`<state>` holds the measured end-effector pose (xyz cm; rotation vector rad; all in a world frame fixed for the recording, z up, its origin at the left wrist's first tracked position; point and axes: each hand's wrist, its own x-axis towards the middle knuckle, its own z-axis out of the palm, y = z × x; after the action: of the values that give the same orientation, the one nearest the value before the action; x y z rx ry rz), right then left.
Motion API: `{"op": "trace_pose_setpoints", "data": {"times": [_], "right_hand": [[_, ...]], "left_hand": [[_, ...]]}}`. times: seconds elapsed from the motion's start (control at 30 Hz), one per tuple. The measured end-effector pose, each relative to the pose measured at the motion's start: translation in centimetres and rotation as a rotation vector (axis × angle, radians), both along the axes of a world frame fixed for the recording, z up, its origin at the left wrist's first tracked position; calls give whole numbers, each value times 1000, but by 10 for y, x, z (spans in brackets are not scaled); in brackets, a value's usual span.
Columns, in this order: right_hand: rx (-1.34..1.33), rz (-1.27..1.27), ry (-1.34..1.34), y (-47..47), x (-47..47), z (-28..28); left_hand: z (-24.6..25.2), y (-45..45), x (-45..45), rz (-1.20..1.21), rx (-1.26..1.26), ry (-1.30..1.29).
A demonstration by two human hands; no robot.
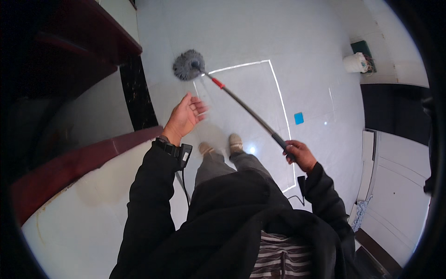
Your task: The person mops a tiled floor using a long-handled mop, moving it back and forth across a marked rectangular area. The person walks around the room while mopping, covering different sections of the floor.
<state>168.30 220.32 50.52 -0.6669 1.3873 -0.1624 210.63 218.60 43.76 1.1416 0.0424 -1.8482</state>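
Note:
My right hand [299, 154] grips the dark end of a long mop handle [247, 110], which slants up and left across the view. At its far end sits a round grey mop head [188, 65] with shaggy strands, beside one corner of a white taped outline [278, 87]. A red collar [218, 83] marks the pole near the head. Holding nothing, my left hand [186, 117] hangs apart from the pole with its fingers spread and slightly blurred. Whether the mop head touches the floor I cannot tell.
Pale tiled floor [237, 28] spreads around my shoes [236, 142]. A blue square [299, 118] lies just right of the tape. Dark red furniture [87, 164] edges the left side. Near the right wall are a white cylindrical container [355, 63] and a white door [400, 164].

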Motion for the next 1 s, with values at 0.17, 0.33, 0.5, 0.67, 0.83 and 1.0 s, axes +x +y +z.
{"op": "trace_pose_setpoints", "data": {"times": [0.17,0.33,0.5,0.67,0.83,1.0], "right_hand": [[-19,27,60,0,1,-5],[-62,37,87,-4,1,-20],[-43,59,34,-9,-3,-26],[33,37,-72,-17,16,-9],[54,242,-282,-26,51,9],[179,341,-432,-36,77,27]], "left_hand": [[11,-23,20,-14,-15,-28],[19,15,41,42,78,-53],[19,53,59,32,83,-33],[27,62,53,-99,44,-61],[40,46,-6,-480,-9,-20],[31,14,-84,-568,-48,159]]}}
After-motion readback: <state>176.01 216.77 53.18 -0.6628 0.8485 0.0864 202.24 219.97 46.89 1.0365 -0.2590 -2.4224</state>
